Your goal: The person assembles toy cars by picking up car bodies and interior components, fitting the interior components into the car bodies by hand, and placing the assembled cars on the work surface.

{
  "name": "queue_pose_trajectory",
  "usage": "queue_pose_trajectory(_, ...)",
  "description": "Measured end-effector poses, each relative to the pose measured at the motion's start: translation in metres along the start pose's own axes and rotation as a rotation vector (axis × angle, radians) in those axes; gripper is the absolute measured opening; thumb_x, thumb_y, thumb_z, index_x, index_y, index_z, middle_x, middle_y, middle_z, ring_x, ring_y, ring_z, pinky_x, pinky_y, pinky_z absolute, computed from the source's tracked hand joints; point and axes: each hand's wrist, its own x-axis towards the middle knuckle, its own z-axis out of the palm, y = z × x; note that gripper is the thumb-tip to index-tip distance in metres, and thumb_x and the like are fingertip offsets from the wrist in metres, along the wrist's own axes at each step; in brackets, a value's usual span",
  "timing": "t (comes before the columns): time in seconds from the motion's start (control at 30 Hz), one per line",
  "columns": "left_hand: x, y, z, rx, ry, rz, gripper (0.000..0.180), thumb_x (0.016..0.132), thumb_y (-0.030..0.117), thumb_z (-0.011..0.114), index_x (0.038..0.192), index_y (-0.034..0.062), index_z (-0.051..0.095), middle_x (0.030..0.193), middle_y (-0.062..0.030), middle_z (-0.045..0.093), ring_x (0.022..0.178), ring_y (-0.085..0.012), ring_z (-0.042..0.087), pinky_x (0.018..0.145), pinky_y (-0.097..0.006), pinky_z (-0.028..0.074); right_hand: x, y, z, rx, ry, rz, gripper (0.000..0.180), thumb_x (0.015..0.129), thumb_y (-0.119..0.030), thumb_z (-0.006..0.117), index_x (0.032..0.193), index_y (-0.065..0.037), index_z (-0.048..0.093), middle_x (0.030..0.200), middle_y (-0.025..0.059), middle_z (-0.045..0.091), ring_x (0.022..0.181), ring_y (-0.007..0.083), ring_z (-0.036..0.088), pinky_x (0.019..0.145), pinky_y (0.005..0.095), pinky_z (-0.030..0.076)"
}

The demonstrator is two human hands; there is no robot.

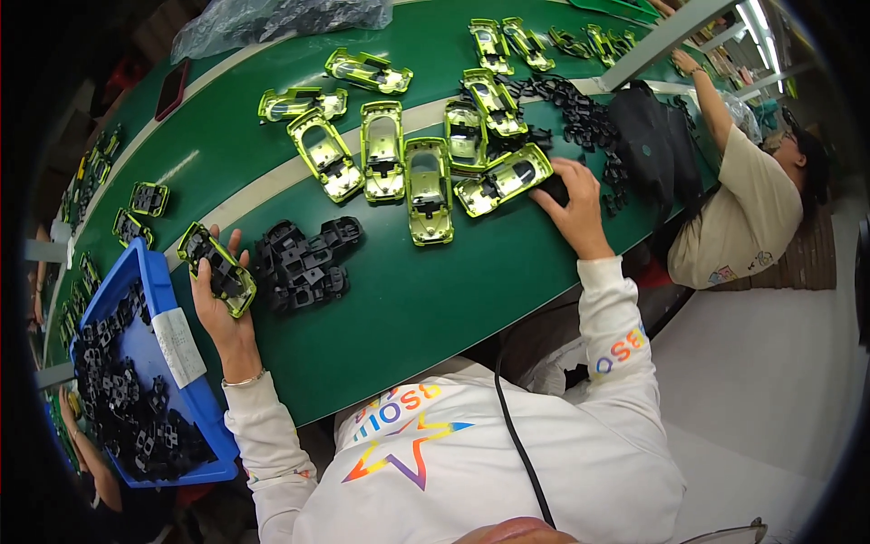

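My left hand [225,331] holds a lime-green toy car body [219,272] fitted with black parts, tilted in the fingers beside the blue bin. My right hand [580,210] is at the right end of another lime-green toy car shell [501,184], thumb and fingers closed about that end. This shell lies slanted on the green table, its hollow underside showing. Close by it lie several similar shells, such as an upright one [428,192] and a neighbour [382,150]. Between my hands sits a small heap of black plastic car parts [304,265].
A blue bin [195,397] of black parts stands at the left edge. Loose black parts [580,113] and a black bag [654,136] lie to the right, near a seated co-worker [748,204]. A clear plastic bag [263,27] and a metal post [666,43] are farther back.
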Motion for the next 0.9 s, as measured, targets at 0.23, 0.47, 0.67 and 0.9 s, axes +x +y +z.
queue_pose_trajectory(0.23, -0.005, 0.004, 0.008, 0.019, 0.026, -0.01, 0.045, 0.105, 0.019, 0.044, 0.146, 0.0018, 0.037, 0.143, -0.0197, 0.051, 0.125, -0.0377, 0.058, 0.092, -0.042, 0.058, -0.031, -0.067, -0.002, -0.084, 0.023, 0.201, 0.037, 0.081, -0.031, 0.08, 0.101, -0.006, 0.061, 0.105, 0.0075, 0.063, 0.102, 0.0278, 0.058, 0.091, 0.0405, 0.039)
queue_pose_trajectory(0.47, -0.007, 0.006, 0.016, 0.034, 0.001, 0.014, 0.046, 0.104, 0.018, 0.046, 0.146, 0.0013, 0.036, 0.142, -0.0199, 0.051, 0.123, -0.0376, 0.059, 0.092, -0.041, 0.059, -0.027, -0.111, 0.019, -0.015, 0.052, 0.204, 0.037, 0.084, -0.021, 0.078, 0.116, -0.008, 0.064, 0.122, 0.0076, 0.059, 0.113, 0.0273, 0.056, 0.099, 0.0422, 0.037)
queue_pose_trajectory(0.67, -0.011, 0.009, 0.02, 0.061, 0.034, 0.031, 0.047, 0.106, 0.019, 0.042, 0.147, -0.0017, 0.036, 0.144, -0.0209, 0.051, 0.126, -0.0376, 0.057, 0.095, -0.04, 0.058, -0.031, -0.108, 0.006, -0.002, 0.052, 0.186, 0.023, 0.08, -0.014, 0.078, 0.101, -0.011, 0.07, 0.118, 0.0055, 0.062, 0.109, 0.0268, 0.057, 0.092, 0.0405, 0.042)
queue_pose_trajectory(0.9, -0.009, 0.008, 0.022, 0.041, 0.005, 0.032, 0.045, 0.104, 0.017, 0.045, 0.144, -0.0007, 0.037, 0.141, -0.0209, 0.052, 0.121, -0.0376, 0.061, 0.09, -0.041, 0.06, -0.032, -0.167, 0.021, 0.241, -0.13, -0.176, 0.025, 0.077, -0.014, 0.08, 0.099, -0.012, 0.069, 0.112, 0.0042, 0.065, 0.107, 0.0271, 0.059, 0.091, 0.0407, 0.043)
